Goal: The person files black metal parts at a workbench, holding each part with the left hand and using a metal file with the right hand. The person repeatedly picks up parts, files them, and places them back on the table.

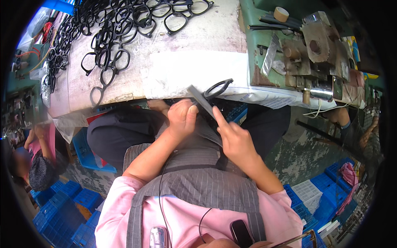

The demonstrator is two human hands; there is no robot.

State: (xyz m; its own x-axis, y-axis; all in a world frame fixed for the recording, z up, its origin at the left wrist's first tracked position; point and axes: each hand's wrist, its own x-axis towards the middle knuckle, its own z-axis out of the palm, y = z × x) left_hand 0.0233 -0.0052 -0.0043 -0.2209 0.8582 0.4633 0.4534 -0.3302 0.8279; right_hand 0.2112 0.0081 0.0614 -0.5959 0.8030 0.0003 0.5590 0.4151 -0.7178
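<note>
My left hand (182, 118) is closed at the front edge of the table, thumb uppermost, around one end of a black eyeglass frame (225, 86). One rim of that frame shows beyond the hand; the rest is hidden by my fingers and the tool. My right hand (235, 138) grips a flat grey file (201, 101), its index finger stretched along the blade. The file slants up and to the left across the frame, close to my left fingers. Whether it touches the frame I cannot tell.
Many black eyeglass frames (120, 25) lie heaped on the table, left and back. Metal fixtures (318, 45) and a tape roll (281, 14) occupy a green bench on the right. Blue crates (62, 215) stand on the floor. Another person (39, 161) is at far left.
</note>
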